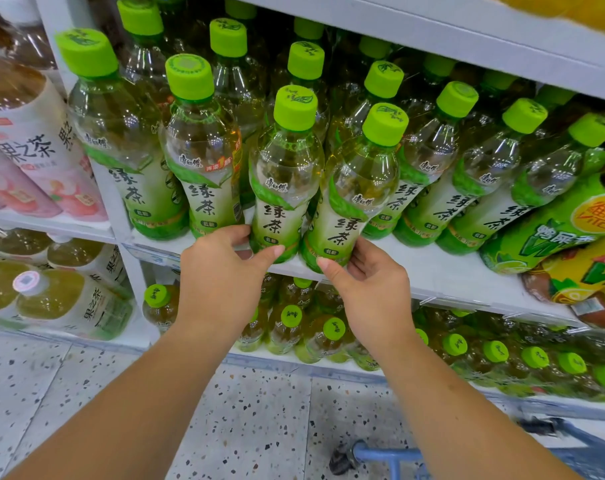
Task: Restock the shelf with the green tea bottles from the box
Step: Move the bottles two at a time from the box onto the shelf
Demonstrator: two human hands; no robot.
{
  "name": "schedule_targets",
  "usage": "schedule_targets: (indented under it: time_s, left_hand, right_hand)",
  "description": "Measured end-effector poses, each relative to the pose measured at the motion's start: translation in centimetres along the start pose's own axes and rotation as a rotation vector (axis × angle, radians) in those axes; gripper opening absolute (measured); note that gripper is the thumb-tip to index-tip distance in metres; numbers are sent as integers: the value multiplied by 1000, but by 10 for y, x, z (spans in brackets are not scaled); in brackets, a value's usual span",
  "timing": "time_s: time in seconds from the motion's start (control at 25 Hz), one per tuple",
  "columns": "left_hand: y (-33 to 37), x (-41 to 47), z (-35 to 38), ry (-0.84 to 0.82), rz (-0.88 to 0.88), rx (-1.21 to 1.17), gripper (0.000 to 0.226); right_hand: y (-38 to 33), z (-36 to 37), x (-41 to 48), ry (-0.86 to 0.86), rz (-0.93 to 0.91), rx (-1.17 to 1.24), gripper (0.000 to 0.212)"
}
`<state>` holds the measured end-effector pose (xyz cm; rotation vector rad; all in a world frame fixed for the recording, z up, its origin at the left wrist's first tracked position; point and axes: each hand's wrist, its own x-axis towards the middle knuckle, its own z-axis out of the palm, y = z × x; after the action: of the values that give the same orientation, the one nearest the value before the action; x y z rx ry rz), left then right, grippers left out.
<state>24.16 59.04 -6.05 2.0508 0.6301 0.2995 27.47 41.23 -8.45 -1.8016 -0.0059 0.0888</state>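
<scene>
A: Frame centre: left hand [221,271] and right hand [367,282] each wrap fingers round a clear green-capped tea bottle [283,181], [356,199].

B: Bases on the white shelf [443,271] edge, likely sliding them into the row.

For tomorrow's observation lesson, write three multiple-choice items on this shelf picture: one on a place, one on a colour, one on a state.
1. Where do the bases of the two held bottles rest?
A. on the floor
B. at the shelf's front edge
C. in a box

2. What colour are the green tea bottles' caps?
A. red
B. white
C. green

3. How do the hands stand?
A. each grips one bottle
B. both empty
C. both on one bottle

Answers: 1 B, both bases sit on the shelf edge. 2 C, every cap is bright green. 3 A, the left hand holds the left bottle and the right hand the right bottle.
</scene>
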Motion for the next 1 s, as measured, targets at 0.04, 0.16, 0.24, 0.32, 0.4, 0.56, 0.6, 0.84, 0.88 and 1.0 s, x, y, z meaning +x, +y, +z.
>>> schedule_targets:
  time_s: [0.04,0.16,0.24,0.32,0.4,0.56,0.6,0.84,0.88,1.0]
  left_hand:
    - [0,0,1,-12,-22,-26,53]
    - [1,0,2,-39,-80,-62,56]
    - [2,1,2,-47,-138,-59,62]
    - [4,1,0,-96,-220,-99,67]
    - [7,0,-4,-172,-287,-171,66]
    - [13,-13,-22,-325,-319,-252,67]
    - [16,-16,-27,-338,-320,-258,68]
    - [46,-48,-90,-387,-314,-248,63]
    - [51,-58,-102,-392,-311,-245,61]
    - [61,-86,-133,-409,-358,-278,60]
  right_hand:
    - [-1,0,0,2,8,9,45]
    - [-5,0,3,1,62,67,41]
    - [-8,1,4,4,119,66,43]
    - [-11,0,6,20,177,5,52]
    - [-16,-2,7,25,235,-30,57]
    - [-32,-8,0,6,288,-202,51]
    - [-37,-9,-4,3,311,-219,50]
    - [-82,-23,-55,-94,397,-223,53]
    - [-91,-24,-68,-106,405,-225,52]
    - [-122,-25,-110,-128,406,-266,52]
